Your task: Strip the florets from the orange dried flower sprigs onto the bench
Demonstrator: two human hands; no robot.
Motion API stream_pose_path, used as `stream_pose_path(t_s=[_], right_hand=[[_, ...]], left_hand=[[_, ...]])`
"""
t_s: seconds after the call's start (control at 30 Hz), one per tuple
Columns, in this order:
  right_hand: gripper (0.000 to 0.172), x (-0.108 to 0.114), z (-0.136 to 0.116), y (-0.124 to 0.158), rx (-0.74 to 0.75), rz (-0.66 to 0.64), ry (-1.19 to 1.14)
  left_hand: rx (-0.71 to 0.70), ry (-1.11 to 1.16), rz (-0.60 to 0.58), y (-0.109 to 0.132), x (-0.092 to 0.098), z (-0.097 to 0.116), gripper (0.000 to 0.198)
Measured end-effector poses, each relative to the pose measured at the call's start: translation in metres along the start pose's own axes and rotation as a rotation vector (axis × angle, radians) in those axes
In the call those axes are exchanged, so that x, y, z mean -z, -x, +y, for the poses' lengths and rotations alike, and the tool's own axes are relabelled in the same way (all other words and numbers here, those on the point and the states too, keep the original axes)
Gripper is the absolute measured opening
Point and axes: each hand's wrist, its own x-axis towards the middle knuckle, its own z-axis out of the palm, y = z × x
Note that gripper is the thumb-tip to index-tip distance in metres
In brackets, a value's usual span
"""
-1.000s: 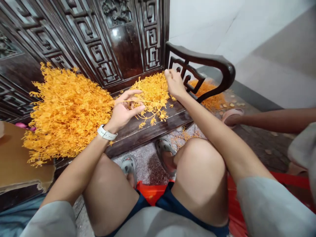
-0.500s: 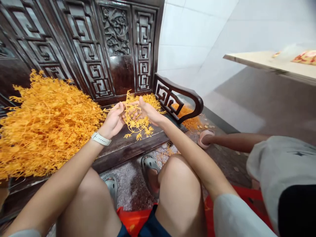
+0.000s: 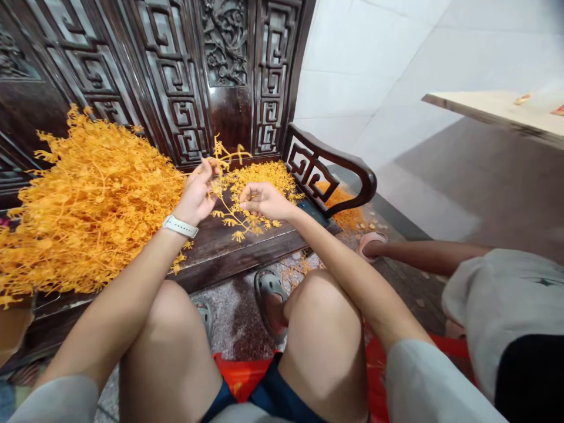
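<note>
My left hand (image 3: pixel 197 191), with a pale watch (image 3: pixel 180 226) on its wrist, pinches a branched yellow-orange plastic sprig (image 3: pixel 231 221). Its stems spread above and below the fingers, over the bench seat. Just to the right, my right hand (image 3: pixel 267 201) is closed with its fingertips together beside the sprig. Whatever lies between those fingertips is too small to make out. A large heap of similar orange sprigs (image 3: pixel 101 217) covers the bench left of my left hand. Behind my right hand lies a lower pile of small yellow pieces (image 3: pixel 268 174).
The dark carved wooden bench (image 3: pixel 229 120) has a curved armrest (image 3: pixel 337 151) at its right end. Orange bits (image 3: pixel 343 205) lie on the floor beyond it. Another person's leg (image 3: pixel 409 254) reaches in from the right. A light board (image 3: pixel 484 106) juts out at upper right.
My hands have moved apart: the right has drawn down and closed its fingers, while the left has risen slightly with the sprig. The view has shifted a little to the left.
</note>
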Motion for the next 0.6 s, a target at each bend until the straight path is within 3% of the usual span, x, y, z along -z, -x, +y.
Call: stream_pose_path(t_s=[0.07, 0.17, 0.37, 0.5, 0.6], right_hand=[[0.041, 0.006, 0.003, 0.000, -0.001, 0.089, -0.044], [0.044, 0.014, 0.009, -0.003, 0.022, 0.321, -0.135], [0.041, 0.020, 0.023, -0.013, -0.036, 0.622, -0.330], [0.027, 0.020, 0.042, -0.027, -0.055, 0.748, -0.297], [0.021, 0.036, 0.055, -0.038, -0.043, 0.857, -0.109]], left_hand=[[-0.019, 0.029, 0.032, -0.003, 0.006, 0.007, 0.040], [0.055, 0.093, 0.048, -0.001, 0.005, 0.014, 0.037], [0.271, 0.137, -0.086, 0.018, -0.022, 0.015, 0.026], [0.403, 0.105, -0.157, 0.027, -0.040, 0.006, 0.021], [0.442, 0.089, -0.159, 0.038, -0.050, 0.002, 0.021]])
